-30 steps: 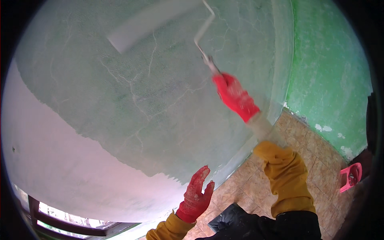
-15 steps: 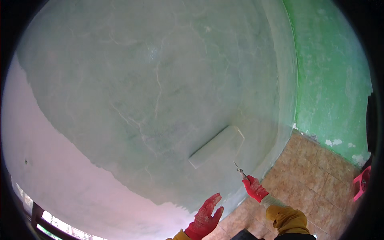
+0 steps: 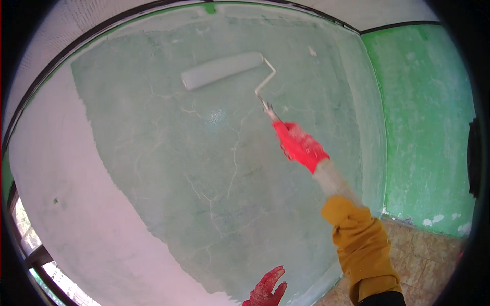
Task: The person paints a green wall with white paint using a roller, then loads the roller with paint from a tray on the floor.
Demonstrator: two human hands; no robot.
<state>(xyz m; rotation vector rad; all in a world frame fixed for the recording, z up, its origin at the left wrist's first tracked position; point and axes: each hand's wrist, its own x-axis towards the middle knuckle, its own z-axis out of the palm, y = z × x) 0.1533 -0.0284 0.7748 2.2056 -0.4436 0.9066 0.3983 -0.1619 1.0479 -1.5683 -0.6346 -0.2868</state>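
My right hand (image 3: 302, 147), in a red glove, is wrapped round the handle of a paint roller (image 3: 222, 70). The roller's long white sleeve lies tilted against the upper part of the wall (image 3: 286, 168), its left end lower than its right. A bent wire frame joins sleeve and handle. Pale grey-green coating with thin light cracks covers this part of the wall. At the lower edge my left hand (image 3: 266, 289), also red-gloved, is raised with fingers apart and nothing in it; its wrist is out of view.
A pinkish-white area of wall (image 3: 66, 183) lies to the left. On the right stands a green wall (image 3: 426, 127) with chipped paint near the tiled floor (image 3: 418, 255). Dark trim (image 3: 153, 6) runs under the ceiling. A dark window frame (image 3: 40, 255) is at lower left.
My right hand has carried the roller from low on the wall up to near its top, the arm stretching upward. The view has tilted up, showing the ceiling. My left hand stays open.
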